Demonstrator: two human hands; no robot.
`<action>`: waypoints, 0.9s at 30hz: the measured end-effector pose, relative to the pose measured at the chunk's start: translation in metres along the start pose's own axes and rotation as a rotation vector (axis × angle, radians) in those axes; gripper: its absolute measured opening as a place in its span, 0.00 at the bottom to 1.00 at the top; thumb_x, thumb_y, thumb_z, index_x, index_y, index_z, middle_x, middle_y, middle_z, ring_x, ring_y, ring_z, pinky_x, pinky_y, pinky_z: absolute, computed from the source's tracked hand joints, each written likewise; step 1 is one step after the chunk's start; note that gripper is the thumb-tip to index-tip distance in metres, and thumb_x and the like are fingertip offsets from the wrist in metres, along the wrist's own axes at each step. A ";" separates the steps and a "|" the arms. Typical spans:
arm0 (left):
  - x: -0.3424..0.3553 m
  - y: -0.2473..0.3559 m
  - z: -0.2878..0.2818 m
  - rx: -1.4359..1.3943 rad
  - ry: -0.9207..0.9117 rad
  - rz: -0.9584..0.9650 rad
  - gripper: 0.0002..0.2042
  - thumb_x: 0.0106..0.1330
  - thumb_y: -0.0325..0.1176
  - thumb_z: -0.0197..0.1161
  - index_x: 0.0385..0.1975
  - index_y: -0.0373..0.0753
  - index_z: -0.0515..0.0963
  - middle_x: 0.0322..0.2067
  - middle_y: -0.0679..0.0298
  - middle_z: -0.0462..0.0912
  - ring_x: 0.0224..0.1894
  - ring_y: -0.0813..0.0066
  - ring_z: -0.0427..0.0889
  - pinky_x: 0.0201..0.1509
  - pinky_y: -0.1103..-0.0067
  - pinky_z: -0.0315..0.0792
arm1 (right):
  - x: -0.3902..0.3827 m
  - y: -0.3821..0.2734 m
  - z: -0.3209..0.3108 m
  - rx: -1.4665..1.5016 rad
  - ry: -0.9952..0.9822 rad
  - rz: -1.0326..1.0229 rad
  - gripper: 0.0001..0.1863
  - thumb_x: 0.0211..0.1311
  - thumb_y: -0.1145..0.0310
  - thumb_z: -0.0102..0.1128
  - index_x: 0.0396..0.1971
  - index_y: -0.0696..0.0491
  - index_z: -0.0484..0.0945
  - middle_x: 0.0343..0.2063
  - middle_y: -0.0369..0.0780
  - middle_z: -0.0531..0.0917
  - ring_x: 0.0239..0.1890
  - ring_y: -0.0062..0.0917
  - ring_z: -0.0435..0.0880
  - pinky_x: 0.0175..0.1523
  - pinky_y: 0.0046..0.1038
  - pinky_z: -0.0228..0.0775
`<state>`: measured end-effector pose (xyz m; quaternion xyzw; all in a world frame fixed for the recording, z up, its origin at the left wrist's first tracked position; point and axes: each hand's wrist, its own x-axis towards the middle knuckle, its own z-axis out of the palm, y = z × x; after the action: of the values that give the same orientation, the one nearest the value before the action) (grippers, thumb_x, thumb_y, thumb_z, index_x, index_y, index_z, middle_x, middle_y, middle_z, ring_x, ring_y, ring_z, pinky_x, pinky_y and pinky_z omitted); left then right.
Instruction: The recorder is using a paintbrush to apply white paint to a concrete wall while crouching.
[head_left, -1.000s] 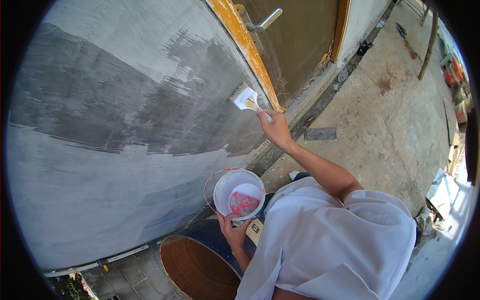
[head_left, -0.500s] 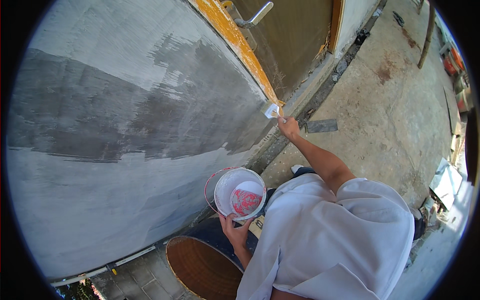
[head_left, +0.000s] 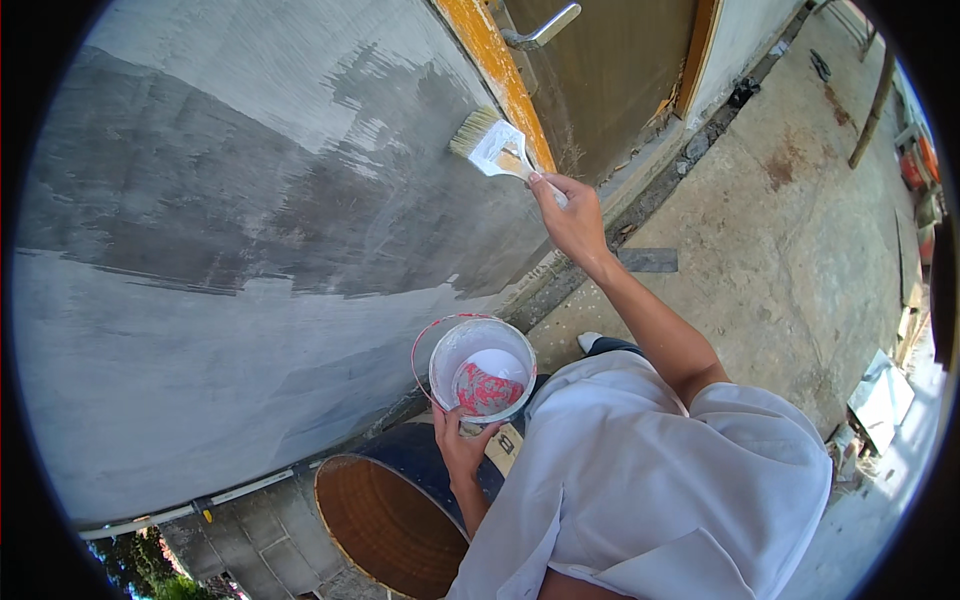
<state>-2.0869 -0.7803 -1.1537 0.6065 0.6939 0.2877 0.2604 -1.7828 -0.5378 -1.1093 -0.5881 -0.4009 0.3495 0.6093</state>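
My right hand (head_left: pixel 572 212), clenched on the paintbrush (head_left: pixel 492 145), has swung up from the foot of the orange door frame (head_left: pixel 497 70) to about 12 o'clock, bristles now on the grey wall (head_left: pixel 230 200), so a fresh stroke is starting. My left hand (head_left: pixel 460 445) still grips the white paint bucket (head_left: pixel 482 368) from below, at 6 o'clock.

Bright daylight, sharp focus, sunlit ground at right — heavy fisheye bending, black vignette at rim

Rusty round metal drum (head_left: pixel 385 520): far side hidden behind white-shirted torso. Brush handle (head_left: pixel 548 190) buried in right hand (head_left: pixel 572 215). Lower-left foliage cut off by rim.
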 end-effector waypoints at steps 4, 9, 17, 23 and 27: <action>0.005 0.012 0.001 0.008 0.023 0.044 0.27 0.36 0.35 0.86 0.35 0.32 0.78 0.66 0.37 0.64 0.64 0.41 0.71 0.62 0.62 0.71 | -0.007 -0.029 -0.021 -0.012 -0.228 0.023 0.19 0.70 0.58 0.59 0.42 0.62 0.85 0.26 0.41 0.86 0.30 0.18 0.79 0.39 0.26 0.71; 0.004 0.034 0.001 0.066 0.130 0.097 0.25 0.36 0.33 0.86 0.31 0.34 0.76 0.65 0.40 0.67 0.63 0.44 0.73 0.60 0.64 0.73 | -0.027 -0.058 -0.046 -0.133 -0.644 0.174 0.18 0.73 0.59 0.56 0.48 0.59 0.83 0.25 0.32 0.80 0.28 0.13 0.70 0.34 0.23 0.66; -0.007 0.046 0.004 0.041 0.252 0.125 0.23 0.39 0.35 0.84 0.33 0.36 0.78 0.69 0.36 0.60 0.68 0.38 0.66 0.65 0.59 0.68 | -0.057 -0.073 -0.026 -0.461 -1.143 -0.012 0.16 0.69 0.62 0.60 0.49 0.57 0.83 0.32 0.45 0.85 0.31 0.28 0.80 0.38 0.29 0.73; -0.019 0.049 0.007 0.088 0.295 0.142 0.22 0.40 0.35 0.83 0.34 0.37 0.80 0.69 0.36 0.59 0.69 0.36 0.63 0.68 0.58 0.65 | -0.087 -0.029 0.005 -0.750 -1.265 -0.462 0.14 0.64 0.64 0.62 0.47 0.52 0.85 0.39 0.48 0.84 0.39 0.43 0.85 0.47 0.41 0.76; -0.027 0.049 0.008 0.120 0.305 0.123 0.22 0.41 0.36 0.83 0.34 0.37 0.80 0.68 0.35 0.59 0.69 0.35 0.62 0.69 0.56 0.63 | -0.107 -0.018 0.031 -0.984 -1.389 -0.546 0.12 0.62 0.66 0.62 0.44 0.51 0.85 0.40 0.47 0.82 0.42 0.44 0.85 0.49 0.43 0.77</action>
<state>-2.0437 -0.8017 -1.1236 0.6117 0.7027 0.3500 0.0974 -1.8578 -0.6220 -1.0997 -0.3226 -0.9102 0.2579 -0.0305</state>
